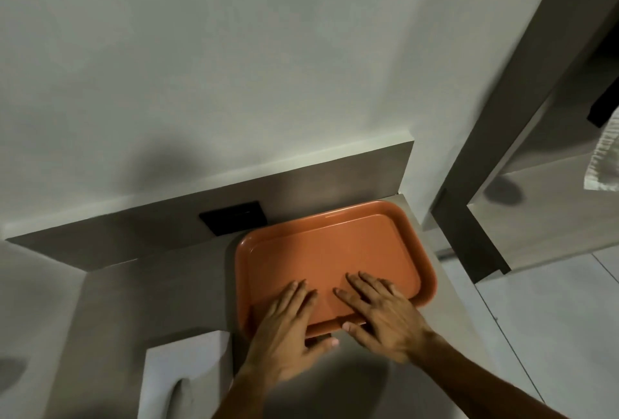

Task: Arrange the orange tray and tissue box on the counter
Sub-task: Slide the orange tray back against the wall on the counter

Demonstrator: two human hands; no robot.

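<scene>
The orange tray (330, 251) is seen lying flat on the grey counter (160, 288), right of centre in the lower half of the frame, with its far long edge close to the low backsplash (301, 184) and its right end near the counter's end. A black wall plate (234, 217) is set into the backsplash just to the upper left of the tray. The tissue box (182, 375), white with a tissue standing out of its top, is found at the lower left of the frame, just beside the tray's near left corner; whether the two touch cannot be told.

The left hand (284, 328) and the right hand (385, 318) are laid palm-down over the tray's near rim, fingers extended and slightly spread onto its floor, thumbs kept outside the rim towards the lower edge of the frame. Nothing is pinched or gripped; the tray seems to be steadied or slid by flat pressure.

The tray is judged to be stiff, light moulded plastic with a smooth, likely slippery surface, so it should slide easily on the counter. A secure hold would be had at the raised rim of the two short ends. The tissue box is judged light and easily crushed, best held by its side walls
</scene>
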